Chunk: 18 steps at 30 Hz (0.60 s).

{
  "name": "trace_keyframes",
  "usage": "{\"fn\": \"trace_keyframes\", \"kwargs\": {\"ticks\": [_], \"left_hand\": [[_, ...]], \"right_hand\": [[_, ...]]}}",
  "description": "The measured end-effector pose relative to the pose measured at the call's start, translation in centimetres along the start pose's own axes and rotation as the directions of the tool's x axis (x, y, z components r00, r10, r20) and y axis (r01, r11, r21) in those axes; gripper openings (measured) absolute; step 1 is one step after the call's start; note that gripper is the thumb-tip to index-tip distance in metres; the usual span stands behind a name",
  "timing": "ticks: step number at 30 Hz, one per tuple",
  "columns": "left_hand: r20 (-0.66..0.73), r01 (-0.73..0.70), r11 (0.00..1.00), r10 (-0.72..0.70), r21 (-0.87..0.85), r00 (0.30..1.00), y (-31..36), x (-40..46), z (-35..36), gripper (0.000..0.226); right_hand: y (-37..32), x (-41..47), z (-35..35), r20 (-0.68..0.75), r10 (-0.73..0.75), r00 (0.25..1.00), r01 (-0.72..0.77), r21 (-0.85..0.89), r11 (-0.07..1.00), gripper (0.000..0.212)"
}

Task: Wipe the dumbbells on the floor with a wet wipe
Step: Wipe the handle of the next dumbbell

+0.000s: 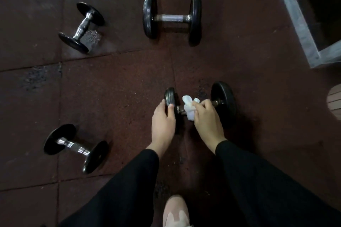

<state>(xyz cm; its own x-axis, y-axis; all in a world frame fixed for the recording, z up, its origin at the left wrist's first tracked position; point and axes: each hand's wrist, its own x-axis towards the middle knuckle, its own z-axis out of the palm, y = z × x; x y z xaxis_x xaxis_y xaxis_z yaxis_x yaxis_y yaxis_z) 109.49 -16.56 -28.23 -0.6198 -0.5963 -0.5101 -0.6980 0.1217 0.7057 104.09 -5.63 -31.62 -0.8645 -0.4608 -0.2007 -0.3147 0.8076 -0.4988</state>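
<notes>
As seen from the head camera looking down: pale pink shoe (176, 212) at bottom centre of the frame, flanked by two black sleeves (132, 186) rising toward mid-frame over dark reddish rubber floor tiles (114, 86). Just above centre-right, nearest dumbbell (223, 104) lying on the floor with bar roughly horizontal, larger black plate at right, smaller black plate at left. Left hand (163, 121) cupped over the left plate, fingers curled around its rim, thumb on the inner face. Right hand (205, 119) over the bar, fingers closed around a crumpled white wet wipe (189, 106) pressed against the bar between the two plates; loose ends of the wipe sticking up above the knuckles. Lower left of the frame: small chrome-handled dumbbell (76, 148) lying diagonally, well apart from both hands. Upper left: second chrome-handled dumbbell (82, 26), tilted the other way, with a speckled pale patch (93, 36) on the floor just beside its bar. Upper centre: large dumbbell (172, 18) with dull steel bar and two thick black plates, bar horizontal, resting apart from the others. Upper right corner: grey metal frame edge (299, 24) running diagonally, dark space behind it. Right edge, mid-height: rounded pale brown object (335, 101), only partly visible, identity not discernible.
</notes>
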Motion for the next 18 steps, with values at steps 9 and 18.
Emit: {"fn": "trace_keyframes", "kwargs": {"ticks": [9, 18], "left_hand": [[0.024, -0.159, 0.983, 0.158, 0.093, 0.987, -2.3, 6.7, 3.7, 0.050], [-0.104, -0.187, 0.982, 0.188, 0.019, 0.977, -2.3, 7.9, 4.4, 0.045]], "right_hand": [[3.2, 4.3, 5.9, 0.100, -0.058, 0.993, 0.062, -0.037, 0.997, 0.025], [3.9, 4.2, 7.5, -0.084, -0.276, 0.957, 0.269, -0.089, 0.959, 0.020]]}}
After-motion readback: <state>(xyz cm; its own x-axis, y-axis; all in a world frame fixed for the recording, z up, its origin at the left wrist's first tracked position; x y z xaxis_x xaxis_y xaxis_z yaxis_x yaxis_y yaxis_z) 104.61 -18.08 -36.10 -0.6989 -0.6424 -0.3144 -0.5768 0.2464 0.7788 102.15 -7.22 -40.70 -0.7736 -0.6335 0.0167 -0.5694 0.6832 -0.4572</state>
